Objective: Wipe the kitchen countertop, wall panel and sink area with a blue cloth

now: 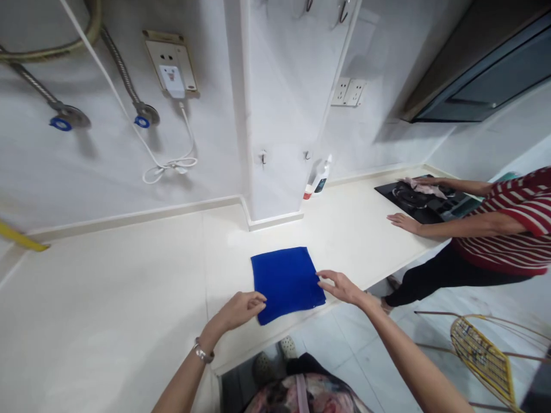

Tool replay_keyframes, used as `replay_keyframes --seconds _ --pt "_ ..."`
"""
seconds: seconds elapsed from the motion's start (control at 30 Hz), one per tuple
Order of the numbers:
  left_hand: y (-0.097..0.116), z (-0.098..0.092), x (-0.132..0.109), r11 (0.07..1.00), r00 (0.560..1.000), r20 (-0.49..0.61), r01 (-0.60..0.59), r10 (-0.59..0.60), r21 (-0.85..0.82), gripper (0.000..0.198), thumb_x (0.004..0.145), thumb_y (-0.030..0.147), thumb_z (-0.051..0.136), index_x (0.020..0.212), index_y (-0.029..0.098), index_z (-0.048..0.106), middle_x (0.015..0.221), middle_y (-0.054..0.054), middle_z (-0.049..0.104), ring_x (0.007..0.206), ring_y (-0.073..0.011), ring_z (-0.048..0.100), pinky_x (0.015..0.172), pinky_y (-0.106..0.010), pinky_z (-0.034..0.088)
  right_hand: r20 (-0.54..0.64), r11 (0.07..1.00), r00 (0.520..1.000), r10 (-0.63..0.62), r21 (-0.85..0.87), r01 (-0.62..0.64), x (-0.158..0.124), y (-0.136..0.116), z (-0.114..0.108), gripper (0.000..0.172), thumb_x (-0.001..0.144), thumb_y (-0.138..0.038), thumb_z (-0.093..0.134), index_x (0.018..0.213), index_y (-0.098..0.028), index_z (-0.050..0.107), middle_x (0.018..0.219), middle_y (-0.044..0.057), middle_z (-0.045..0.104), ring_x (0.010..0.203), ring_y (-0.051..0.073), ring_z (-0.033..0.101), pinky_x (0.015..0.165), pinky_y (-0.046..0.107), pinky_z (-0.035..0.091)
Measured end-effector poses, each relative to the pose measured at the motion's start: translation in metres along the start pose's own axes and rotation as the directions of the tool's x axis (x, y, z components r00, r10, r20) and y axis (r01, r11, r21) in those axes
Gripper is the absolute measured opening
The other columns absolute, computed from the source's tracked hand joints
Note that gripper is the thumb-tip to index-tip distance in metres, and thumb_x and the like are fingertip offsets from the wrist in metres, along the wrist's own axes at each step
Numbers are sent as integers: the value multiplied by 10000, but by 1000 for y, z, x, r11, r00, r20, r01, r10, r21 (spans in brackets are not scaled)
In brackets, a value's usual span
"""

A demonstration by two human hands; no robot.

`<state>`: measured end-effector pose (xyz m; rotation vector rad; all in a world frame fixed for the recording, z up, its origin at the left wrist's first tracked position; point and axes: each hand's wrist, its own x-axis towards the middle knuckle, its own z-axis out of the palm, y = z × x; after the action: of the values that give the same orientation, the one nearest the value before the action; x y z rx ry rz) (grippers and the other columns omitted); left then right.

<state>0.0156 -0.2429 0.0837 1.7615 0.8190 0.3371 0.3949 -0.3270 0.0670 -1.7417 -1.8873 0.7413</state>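
A folded blue cloth (286,281) lies flat on the white countertop (129,298) near its front edge. My left hand (241,308) rests at the cloth's near left corner, its fingertips touching the edge. My right hand (342,285) touches the cloth's right edge with the fingers spread. Neither hand has lifted the cloth.
Another person in a red striped top (516,223) stands at the right, wiping a black stove (424,201) with a pinkish rag (424,186). A spray bottle (319,179) stands by the wall pillar. A wire rack (486,353) sits on the floor at the right.
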Motion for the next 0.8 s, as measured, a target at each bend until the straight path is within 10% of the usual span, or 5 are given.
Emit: replay_keyframes --seconds 0.13,0.3,0.63,0.8 --pt "-5 30 39 993 947 -317 -11 47 115 441 980 496 479 1283 234 664 1186 -90 746 1089 -243 712 990 -398 568 -252 988 967 -32 -153 -7 40 -6 39 492 1022 -379 399 1462 -197 526 1426 144 629 1317 258 600 1122 494 500" --pt "-35 100 83 801 860 -473 142 191 582 541 998 317 411 1504 131 457 1600 -152 401 1522 -338 312 1265 -615 248 -171 921 985 -36 -389 -34 71 -30 109 586 1010 -292 408 1575 -138 379 1668 150 322 1574 355 203 1257 617 258" --pt "-68 143 -20 478 856 -418 243 303 844 657 1008 296 422 1616 187 195 1657 -129 300 1554 -333 229 1215 -597 341 29 934 979 -203 -294 202 4 -63 143 712 1011 -422 475 1627 -154 237 1726 150 62 1586 412 30 1267 665 175" --pt "-60 157 -21 461 847 -472 327 244 825 683 1012 263 402 1628 196 113 1660 -168 278 1559 -361 198 1194 -649 334 112 935 953 -283 -190 300 -2 -51 125 672 1037 -447 439 1628 -190 247 1729 115 91 1596 358 12 1296 577 185"
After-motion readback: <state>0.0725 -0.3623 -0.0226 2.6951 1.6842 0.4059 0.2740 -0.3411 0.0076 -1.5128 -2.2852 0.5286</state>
